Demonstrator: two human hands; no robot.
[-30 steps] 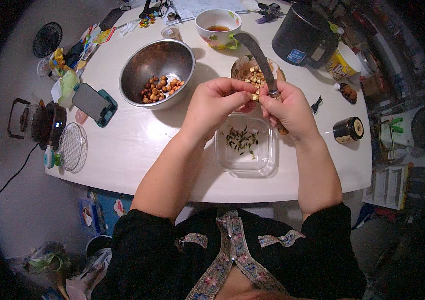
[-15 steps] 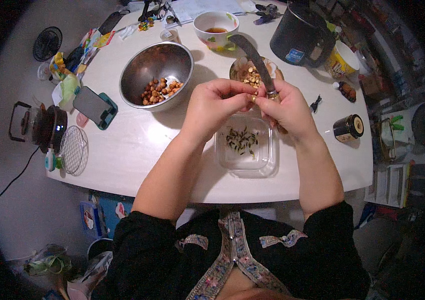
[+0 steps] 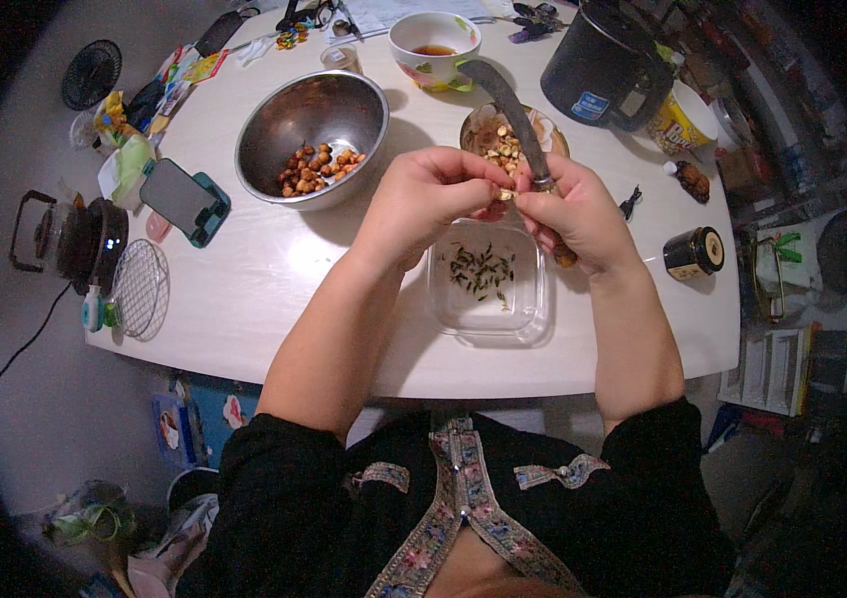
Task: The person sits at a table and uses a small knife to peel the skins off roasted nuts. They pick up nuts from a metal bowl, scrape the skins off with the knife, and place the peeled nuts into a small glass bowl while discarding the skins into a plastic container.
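Note:
My left hand (image 3: 418, 204) is closed in a pinch on a pale, peeled lotus seed (image 3: 505, 195), which also touches the right thumb. A knife with a dark curved blade (image 3: 511, 105) is wrapped in my right hand (image 3: 585, 214); its blade points up and away, and the handle end shows below the fingers. Under both hands sits a square clear container (image 3: 535, 324) with several thin green lotus seed cores (image 3: 481, 271). Just beyond the hands, a bowl (image 3: 549, 128) holds pale split seeds (image 3: 499, 146). Brown unpeeled seeds (image 3: 306, 171) lie in a steel bowl (image 3: 262, 120) at left.
Behind stand a floral bowl of brown liquid (image 3: 406, 38) and a black kettle (image 3: 583, 65). A dark jar (image 3: 692, 255) is at the right. Along the left are a phone on a stand (image 3: 174, 194), a wire rack (image 3: 141, 289) and a glass pot (image 3: 69, 239).
The hands stay in nearly the same place, still pinching the seed. More of the pale seed shows between the fingertips. The whole view has shifted slightly.

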